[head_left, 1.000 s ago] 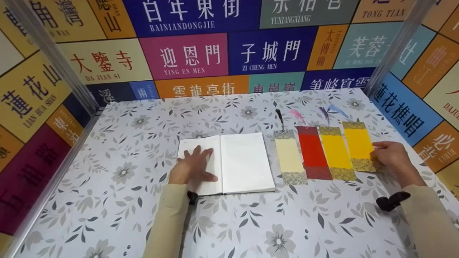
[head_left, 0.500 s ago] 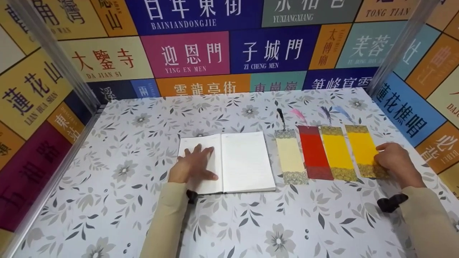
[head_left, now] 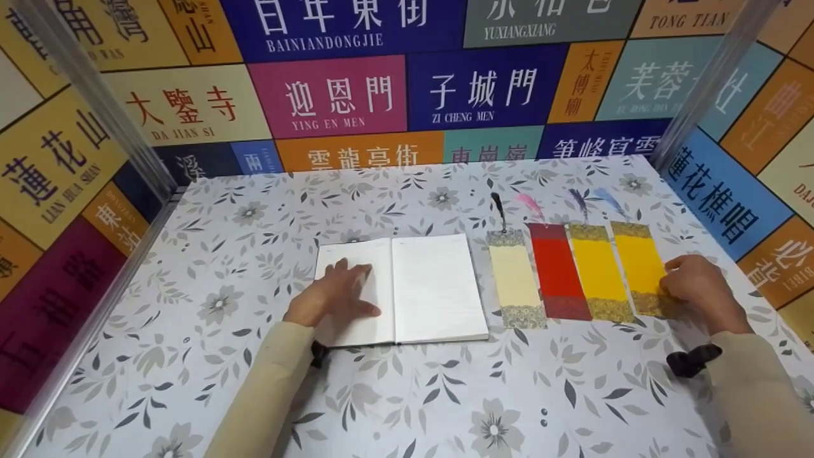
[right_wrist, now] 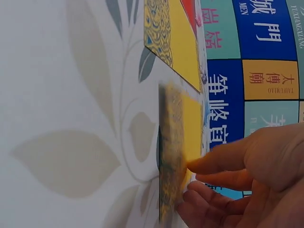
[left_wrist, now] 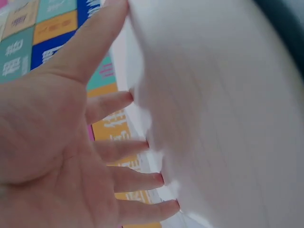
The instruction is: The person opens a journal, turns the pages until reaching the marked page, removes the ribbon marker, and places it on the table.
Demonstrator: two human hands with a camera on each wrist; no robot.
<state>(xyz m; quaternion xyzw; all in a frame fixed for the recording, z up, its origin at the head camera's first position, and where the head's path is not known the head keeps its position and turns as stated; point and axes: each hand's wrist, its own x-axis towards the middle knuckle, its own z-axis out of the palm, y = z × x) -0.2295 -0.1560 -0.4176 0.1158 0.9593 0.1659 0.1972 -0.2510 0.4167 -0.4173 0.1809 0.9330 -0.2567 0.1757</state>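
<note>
An open notebook (head_left: 439,286) with blank white pages lies on the table. My left hand (head_left: 340,289) rests on its left page with fingers spread; in the left wrist view the fingertips touch the page (left_wrist: 213,104). To the right lies a row of tasselled bookmarks: a cream one (head_left: 516,277), a red one (head_left: 558,270) and two yellow ones. My right hand (head_left: 699,286) pinches the right edge of the rightmost yellow bookmark (head_left: 638,267), near its patterned lower end. The right wrist view shows the thumb on this bookmark (right_wrist: 192,123), the other fingers curled beside it.
A floral cloth (head_left: 222,381) covers the table. Behind it stands a wall of coloured panels (head_left: 343,95) with Chinese lettering. Clear upright posts (head_left: 699,83) rise at the back corners. The other yellow bookmark (head_left: 599,270) lies close beside the held one.
The rightmost yellow bookmark has shifted slightly down and right with my right hand, then stayed nearly still. My left wrist has swung left, and its fingers have drawn back a little on the page.
</note>
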